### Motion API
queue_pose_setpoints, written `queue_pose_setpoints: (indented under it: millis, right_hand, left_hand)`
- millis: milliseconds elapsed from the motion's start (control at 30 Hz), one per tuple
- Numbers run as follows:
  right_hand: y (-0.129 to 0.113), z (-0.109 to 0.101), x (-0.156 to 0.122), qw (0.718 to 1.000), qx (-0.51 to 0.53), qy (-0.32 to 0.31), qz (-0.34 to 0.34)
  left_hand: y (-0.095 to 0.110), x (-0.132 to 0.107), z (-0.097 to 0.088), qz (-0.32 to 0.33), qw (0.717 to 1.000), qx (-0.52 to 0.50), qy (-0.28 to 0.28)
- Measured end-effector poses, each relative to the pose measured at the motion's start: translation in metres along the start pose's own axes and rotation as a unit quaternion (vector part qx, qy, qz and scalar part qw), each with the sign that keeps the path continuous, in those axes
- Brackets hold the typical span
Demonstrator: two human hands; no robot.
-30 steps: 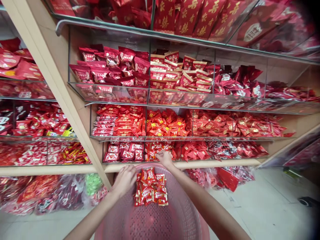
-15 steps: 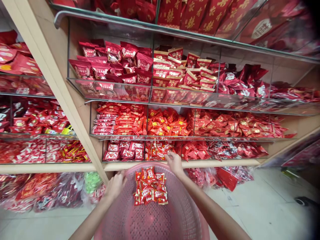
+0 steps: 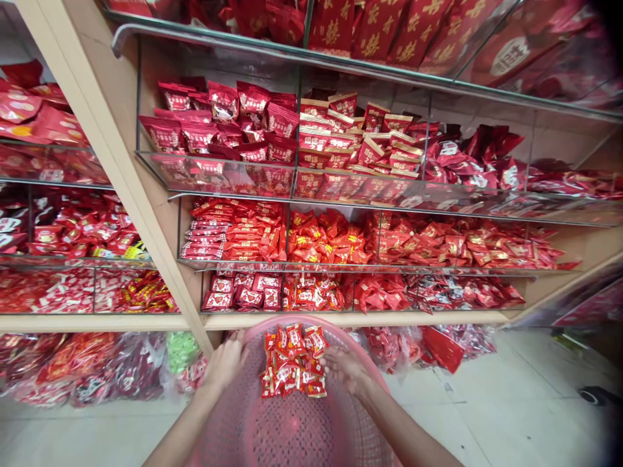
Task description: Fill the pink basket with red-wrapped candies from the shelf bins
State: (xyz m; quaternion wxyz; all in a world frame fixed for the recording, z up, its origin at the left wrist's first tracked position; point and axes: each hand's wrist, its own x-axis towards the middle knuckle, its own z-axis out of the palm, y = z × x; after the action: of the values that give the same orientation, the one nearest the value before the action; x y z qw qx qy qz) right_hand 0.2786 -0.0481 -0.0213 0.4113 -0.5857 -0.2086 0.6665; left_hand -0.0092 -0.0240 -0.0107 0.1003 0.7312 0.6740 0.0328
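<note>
A pink plastic basket (image 3: 260,425) with a perforated wall stands below the shelves. Small red candy packets (image 3: 287,370) lie grouped at its far side. My left hand (image 3: 228,360) is closed over the basket's left rim. Inside the basket, my right hand (image 3: 344,368) is beside the right edge of the packets, slightly blurred, with its fingers stretched out and apart. One packet (image 3: 315,338) lies tilted just above those fingertips. Matching red packets (image 3: 311,295) fill a compartment of the lowest shelf straight ahead.
Glass-fronted shelves (image 3: 341,267) hold many red-wrapped sweets in divided compartments. A slanting wooden post (image 3: 117,168) separates the left bay. Plastic bags of sweets (image 3: 131,370) lie under the shelves on the tiled floor (image 3: 516,402).
My right hand has moved from the lowest shelf's compartment down into the basket. A packet has been added at the group's upper right. My left hand stays on the rim.
</note>
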Motion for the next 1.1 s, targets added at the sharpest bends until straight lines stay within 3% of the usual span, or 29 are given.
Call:
queue_pose_setpoints:
  millis: [200, 367, 633, 800, 867, 967, 1100]
  right_hand:
    - [0.004, 0.005, 0.000, 0.997, 0.035, -0.016, 0.066]
    - [0.010, 0.011, 0.008, 0.997, 0.048, -0.040, 0.055]
    - [0.010, 0.015, 0.000, 0.992, -0.103, -0.046, 0.058]
    - [0.008, 0.014, -0.012, 0.971, -0.219, -0.050, 0.085]
    - [0.000, 0.018, -0.015, 0.962, -0.252, -0.091, 0.047]
    - [-0.026, 0.031, -0.010, 0.956, -0.256, -0.117, -0.075]
    - [-0.078, 0.057, 0.018, 0.946, -0.228, -0.035, -0.226]
  left_hand:
    - [-0.001, 0.002, 0.004, 0.001, 1.000, 0.001, 0.005]
    - [-0.002, 0.001, 0.003, 0.005, 1.000, -0.007, 0.007]
    - [-0.002, 0.002, 0.003, 0.015, 1.000, -0.003, 0.010]
    - [-0.002, 0.002, 0.002, 0.019, 1.000, -0.003, 0.003]
    - [-0.001, 0.002, 0.001, 0.015, 1.000, -0.004, -0.005]
    - [-0.001, 0.002, 0.000, 0.008, 1.000, -0.007, -0.010]
    - [-0.002, 0.003, 0.002, 0.020, 1.000, -0.007, -0.006]
